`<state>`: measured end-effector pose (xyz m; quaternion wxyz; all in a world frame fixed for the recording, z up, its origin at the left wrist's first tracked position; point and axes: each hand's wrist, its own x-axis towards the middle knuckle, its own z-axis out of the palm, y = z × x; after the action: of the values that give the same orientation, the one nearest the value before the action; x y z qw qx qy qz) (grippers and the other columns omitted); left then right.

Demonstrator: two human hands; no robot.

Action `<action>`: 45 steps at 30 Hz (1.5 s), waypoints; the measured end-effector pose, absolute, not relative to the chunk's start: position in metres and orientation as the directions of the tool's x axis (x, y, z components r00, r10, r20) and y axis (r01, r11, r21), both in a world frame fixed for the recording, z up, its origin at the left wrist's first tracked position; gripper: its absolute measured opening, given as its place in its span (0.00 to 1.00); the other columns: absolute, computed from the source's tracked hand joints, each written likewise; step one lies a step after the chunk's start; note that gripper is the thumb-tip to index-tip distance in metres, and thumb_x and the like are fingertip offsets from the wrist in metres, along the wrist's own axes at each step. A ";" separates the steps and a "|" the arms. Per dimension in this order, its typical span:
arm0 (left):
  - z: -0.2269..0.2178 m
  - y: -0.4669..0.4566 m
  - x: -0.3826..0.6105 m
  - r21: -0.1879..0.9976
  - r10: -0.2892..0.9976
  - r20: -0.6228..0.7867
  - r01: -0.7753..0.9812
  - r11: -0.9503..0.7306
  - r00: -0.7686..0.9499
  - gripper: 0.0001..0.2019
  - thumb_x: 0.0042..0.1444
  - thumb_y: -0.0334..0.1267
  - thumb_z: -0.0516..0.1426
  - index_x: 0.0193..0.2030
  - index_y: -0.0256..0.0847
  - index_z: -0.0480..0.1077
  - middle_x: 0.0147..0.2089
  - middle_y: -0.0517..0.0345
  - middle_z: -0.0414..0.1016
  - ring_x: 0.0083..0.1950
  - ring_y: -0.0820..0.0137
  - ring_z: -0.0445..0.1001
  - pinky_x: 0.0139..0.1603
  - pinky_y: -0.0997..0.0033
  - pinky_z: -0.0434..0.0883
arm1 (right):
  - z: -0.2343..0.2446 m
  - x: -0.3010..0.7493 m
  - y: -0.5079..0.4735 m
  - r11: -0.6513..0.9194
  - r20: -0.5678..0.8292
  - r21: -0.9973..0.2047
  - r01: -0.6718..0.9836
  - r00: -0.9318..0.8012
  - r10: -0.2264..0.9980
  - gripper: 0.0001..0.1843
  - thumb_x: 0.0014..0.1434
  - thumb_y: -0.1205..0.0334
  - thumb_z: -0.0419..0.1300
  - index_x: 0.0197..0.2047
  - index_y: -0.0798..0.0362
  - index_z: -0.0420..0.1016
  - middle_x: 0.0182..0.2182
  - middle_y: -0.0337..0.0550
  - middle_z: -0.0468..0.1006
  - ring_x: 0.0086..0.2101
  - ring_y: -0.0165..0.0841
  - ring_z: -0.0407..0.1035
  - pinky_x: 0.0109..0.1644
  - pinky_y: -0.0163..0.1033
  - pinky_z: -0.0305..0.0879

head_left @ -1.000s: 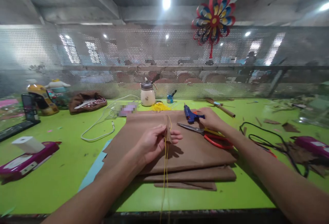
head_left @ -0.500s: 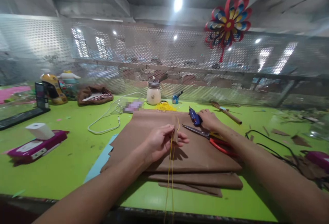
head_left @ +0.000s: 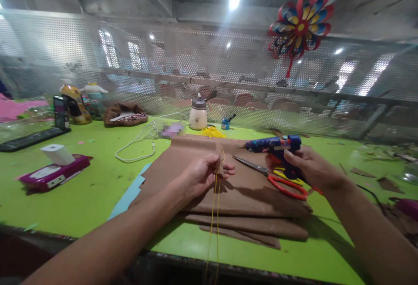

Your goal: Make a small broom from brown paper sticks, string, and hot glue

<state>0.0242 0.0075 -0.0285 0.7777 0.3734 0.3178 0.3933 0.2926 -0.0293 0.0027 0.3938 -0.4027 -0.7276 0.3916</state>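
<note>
My left hand [head_left: 205, 174] pinches a small folded piece of brown paper [head_left: 220, 166]. Yellow string [head_left: 214, 215] hangs from that piece in two strands, down past the table's front edge. A blue hot glue gun [head_left: 272, 144] is gripped in my right hand [head_left: 310, 167], raised above the table with its nozzle pointing left toward the folded piece. Scissors [head_left: 282, 184] with red and yellow handles lie below it, blades to the left. Under both hands are stacked sheets of brown paper [head_left: 163, 180], with light-blue paper [head_left: 129, 195] showing at the left edge.
A purple power strip [head_left: 62, 174] with a white plug sits at left. Along the back stand a spray bottle [head_left: 198, 117], yellow string pile [head_left: 213, 132] and small blue jar [head_left: 225, 123]. A white cable [head_left: 129, 160] loops at back left. Paper scraps [head_left: 390, 184] lie at right.
My right hand has picked up the glue gun from the paper and brought it up and to the right. My left hand still holds the folded piece.
</note>
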 end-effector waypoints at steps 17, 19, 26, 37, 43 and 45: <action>-0.036 0.004 0.026 0.890 0.812 -0.193 -0.250 0.381 0.550 0.08 0.58 0.32 0.48 0.39 0.31 0.65 0.35 0.39 0.77 0.30 0.68 0.75 0.29 0.72 0.67 | 0.002 0.264 -0.051 0.481 0.223 -0.587 0.651 -0.441 0.869 0.22 0.63 0.47 0.46 0.34 0.52 0.74 0.22 0.37 0.66 0.23 0.27 0.59 0.30 0.35 0.59; -0.035 0.002 0.027 0.893 0.813 -0.197 -0.243 0.380 0.548 0.07 0.58 0.32 0.48 0.38 0.31 0.65 0.36 0.39 0.77 0.29 0.68 0.74 0.28 0.71 0.67 | 0.001 0.263 -0.050 0.476 0.218 -0.594 0.648 -0.440 0.871 0.22 0.63 0.47 0.46 0.34 0.52 0.74 0.21 0.37 0.65 0.22 0.27 0.58 0.29 0.35 0.58; -0.032 0.000 0.026 0.889 0.798 -0.218 -0.222 0.399 0.562 0.07 0.58 0.33 0.48 0.39 0.33 0.65 0.37 0.41 0.76 0.28 0.68 0.73 0.21 0.72 0.67 | -0.004 0.266 -0.047 0.463 0.249 -0.603 0.650 -0.398 0.883 0.22 0.61 0.46 0.47 0.31 0.51 0.74 0.20 0.38 0.65 0.22 0.28 0.59 0.26 0.35 0.56; -0.027 -0.004 0.028 0.892 0.776 -0.237 -0.186 0.412 0.585 0.09 0.58 0.33 0.47 0.37 0.31 0.66 0.28 0.46 0.74 0.21 0.68 0.69 0.18 0.69 0.64 | 0.001 0.261 -0.049 0.490 0.275 -0.570 0.659 -0.410 0.870 0.22 0.62 0.47 0.47 0.26 0.52 0.70 0.21 0.40 0.68 0.23 0.29 0.60 0.28 0.36 0.58; -0.025 -0.005 0.029 0.878 0.791 -0.279 -0.189 0.439 0.544 0.07 0.56 0.31 0.48 0.33 0.32 0.65 0.27 0.46 0.74 0.22 0.71 0.69 0.22 0.72 0.63 | -0.001 0.263 -0.049 0.468 0.236 -0.631 0.618 -0.422 0.875 0.22 0.61 0.47 0.48 0.27 0.53 0.70 0.24 0.43 0.72 0.26 0.31 0.64 0.29 0.37 0.60; -0.026 -0.005 0.029 0.874 0.799 -0.281 -0.202 0.442 0.531 0.06 0.56 0.30 0.49 0.32 0.32 0.65 0.28 0.45 0.75 0.23 0.72 0.70 0.23 0.73 0.64 | -0.002 0.263 -0.049 0.468 0.223 -0.639 0.610 -0.435 0.872 0.21 0.61 0.47 0.48 0.27 0.53 0.70 0.24 0.43 0.72 0.26 0.31 0.65 0.29 0.36 0.60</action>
<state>0.0293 -0.0047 -0.0257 0.7696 0.4164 0.3586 0.3254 0.2635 -0.0492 -0.0016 0.2726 -0.4564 -0.8122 0.2403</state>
